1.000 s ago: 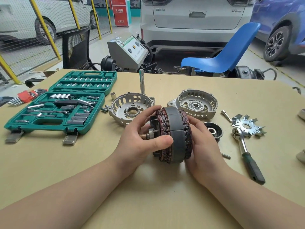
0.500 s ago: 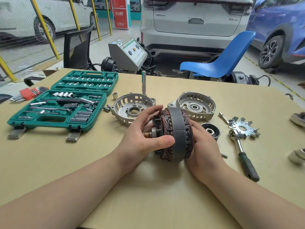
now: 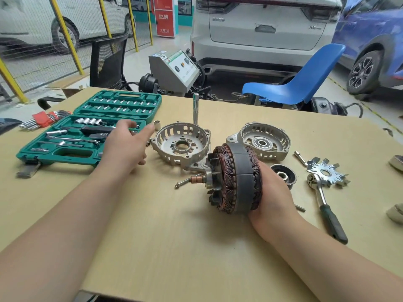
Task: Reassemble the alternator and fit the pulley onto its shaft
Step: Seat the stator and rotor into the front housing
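Workshop surface [image 3: 174, 247]: right hand [image 3: 272, 192] cradles stator-and-rotor assembly [image 3: 234, 180] steady, shaft leftward; left hand [image 3: 124, 144], relaxed and empty, hovers beside rear housing [image 3: 182, 144].

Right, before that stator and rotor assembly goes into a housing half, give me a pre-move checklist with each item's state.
1. Stator and rotor assembly held: ok, right hand cups its far side.
2. Left hand free: ok, open, holding nothing.
3. Slotted housing half reachable: ok, open side up beside the assembly.
4. Bearing housing half ready: ok, bearing seated.
5. Loose bolt near the shaft end: not ok, in the way.
6. Pulley at hand: ok, behind the right hand.
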Motion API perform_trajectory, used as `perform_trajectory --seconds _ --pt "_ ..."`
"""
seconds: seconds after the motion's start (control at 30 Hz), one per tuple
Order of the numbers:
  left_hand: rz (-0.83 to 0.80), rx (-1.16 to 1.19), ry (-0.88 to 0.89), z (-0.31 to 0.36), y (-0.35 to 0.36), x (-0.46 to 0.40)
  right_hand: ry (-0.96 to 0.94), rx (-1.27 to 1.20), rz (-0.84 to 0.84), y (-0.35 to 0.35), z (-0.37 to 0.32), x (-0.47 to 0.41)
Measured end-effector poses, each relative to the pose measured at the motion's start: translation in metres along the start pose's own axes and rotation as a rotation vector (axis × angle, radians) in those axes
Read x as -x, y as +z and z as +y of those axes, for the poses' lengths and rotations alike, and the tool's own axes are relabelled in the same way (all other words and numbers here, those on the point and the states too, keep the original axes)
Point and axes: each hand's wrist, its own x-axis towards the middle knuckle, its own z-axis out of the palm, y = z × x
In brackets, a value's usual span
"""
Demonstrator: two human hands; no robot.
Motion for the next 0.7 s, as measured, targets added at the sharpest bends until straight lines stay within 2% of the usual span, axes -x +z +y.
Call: perform_trajectory --seconds 0.03,0.13,0.2,0.33,0.5,0.7 --pt "-0.042 -0.054 -0.015 0.002 0.003 -0.004 0.028 -0.012 -0.052 -0.001 -0.001 0.001" --pt "-0.167 -0.196 -0.005 0.010 0.015 -0.005 0.020 -0.006 -0.059 -0.007 0.001 -0.004" --pt "-0.206 -0.124 -0.015 0.014 0.024 -0.003 0.008 0.038 -0.031 -0.008 0.001 -0.004" --pt "-0.244 0.177 -0.110 0.014 0.025 0.003 -0.014 0.089 -0.006 -0.007 0.001 -0.001" --pt "-0.151 0.256 -0.021 0.018 0.002 0.013 0.009 0.060 0.025 -0.005 0.000 -0.001" --pt "-0.061 0.538 -0.019 0.021 -0.055 0.033 0.041 -0.020 0.025 -0.006 0.002 -0.005"
